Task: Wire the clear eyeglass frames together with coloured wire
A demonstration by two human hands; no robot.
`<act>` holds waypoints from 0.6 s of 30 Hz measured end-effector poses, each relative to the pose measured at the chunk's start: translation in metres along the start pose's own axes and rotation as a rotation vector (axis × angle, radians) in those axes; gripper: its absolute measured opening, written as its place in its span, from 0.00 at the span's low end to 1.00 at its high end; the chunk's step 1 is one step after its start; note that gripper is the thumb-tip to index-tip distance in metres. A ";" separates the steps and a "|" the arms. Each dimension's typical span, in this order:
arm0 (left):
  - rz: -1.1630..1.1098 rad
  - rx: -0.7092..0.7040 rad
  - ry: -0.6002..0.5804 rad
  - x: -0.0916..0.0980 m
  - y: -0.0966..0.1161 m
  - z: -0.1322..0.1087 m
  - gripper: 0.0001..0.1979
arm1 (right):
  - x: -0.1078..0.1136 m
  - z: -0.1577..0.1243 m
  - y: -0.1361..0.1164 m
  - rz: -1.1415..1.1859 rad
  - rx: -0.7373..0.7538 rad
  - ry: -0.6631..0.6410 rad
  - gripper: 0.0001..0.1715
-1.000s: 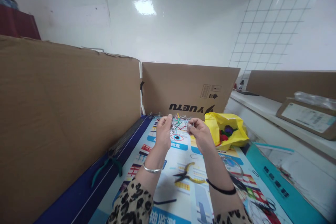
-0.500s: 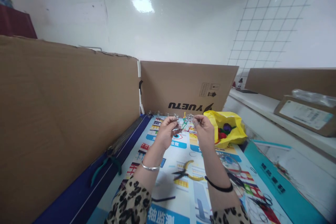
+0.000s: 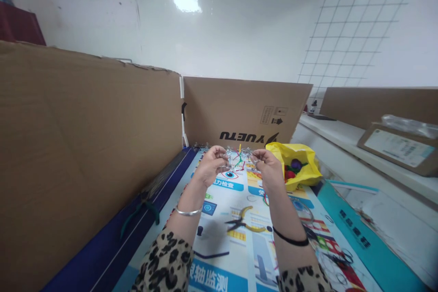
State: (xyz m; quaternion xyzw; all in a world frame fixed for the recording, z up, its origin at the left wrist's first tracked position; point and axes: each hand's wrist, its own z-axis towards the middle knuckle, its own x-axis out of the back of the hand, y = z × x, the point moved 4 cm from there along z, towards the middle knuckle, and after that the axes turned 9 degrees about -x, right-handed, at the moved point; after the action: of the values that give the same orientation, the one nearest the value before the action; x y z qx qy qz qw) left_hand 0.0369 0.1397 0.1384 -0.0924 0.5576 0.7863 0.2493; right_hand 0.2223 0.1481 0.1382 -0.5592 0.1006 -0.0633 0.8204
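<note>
Both hands are raised over the far end of the printed table cover. Between them is a small piece of bent silvery wire with green, red and yellow strands in its middle. My left hand pinches its left side between thumb and fingers. On the other side, my right hand grips the wire near the yellow bag. The fine shape of the wirework is too small to make out. Yellow-handled pliers lie open on the cover below the hands.
Cardboard walls stand at the left and back. A yellow bag with red and purple balls sits at the right, by a teal box. Scissors and wire coils lie at right; teal-handled pliers at left.
My hands have moved slightly apart, the left one farther left. More of the coloured strands between them now shows. The camera view has shifted a little.
</note>
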 end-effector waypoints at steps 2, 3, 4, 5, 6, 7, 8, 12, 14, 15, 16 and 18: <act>-0.004 0.006 -0.059 -0.001 0.003 -0.001 0.18 | 0.000 0.000 -0.001 0.013 -0.008 -0.018 0.12; -0.003 0.008 -0.090 -0.002 0.004 -0.002 0.18 | 0.000 0.000 -0.001 0.025 -0.016 -0.029 0.12; 0.003 0.003 -0.109 -0.002 0.005 -0.002 0.17 | -0.001 0.000 -0.001 0.037 -0.027 -0.042 0.12; 0.013 -0.005 -0.113 -0.001 0.006 -0.002 0.17 | -0.001 0.000 -0.001 0.048 -0.039 -0.053 0.13; 0.023 -0.014 -0.105 0.000 0.006 -0.001 0.17 | -0.001 0.000 0.000 0.056 -0.050 -0.062 0.13; 0.030 -0.022 -0.091 0.001 0.005 -0.001 0.17 | -0.001 0.000 0.000 0.064 -0.059 -0.069 0.13; 0.031 -0.023 -0.079 0.003 0.004 0.000 0.17 | -0.001 0.001 0.001 0.068 -0.065 -0.076 0.13; -0.026 0.014 -0.058 0.005 0.000 0.002 0.17 | 0.000 0.001 0.004 0.074 -0.081 -0.103 0.13; -0.082 0.020 -0.054 0.004 -0.001 0.002 0.16 | -0.001 0.001 0.006 0.076 -0.106 -0.123 0.14; -0.118 0.020 -0.045 0.003 -0.002 0.002 0.17 | -0.001 0.001 0.007 0.079 -0.125 -0.134 0.14; -0.159 0.023 -0.032 0.003 -0.002 0.002 0.17 | -0.001 0.001 0.009 0.083 -0.146 -0.145 0.15; -0.230 0.041 0.003 0.002 -0.005 0.003 0.18 | -0.001 0.002 0.011 0.094 -0.183 -0.157 0.16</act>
State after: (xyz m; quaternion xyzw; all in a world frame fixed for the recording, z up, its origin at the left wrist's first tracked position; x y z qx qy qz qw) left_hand 0.0381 0.1446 0.1341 -0.1517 0.5597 0.7409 0.3389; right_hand 0.2213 0.1542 0.1283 -0.6297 0.0676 0.0287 0.7733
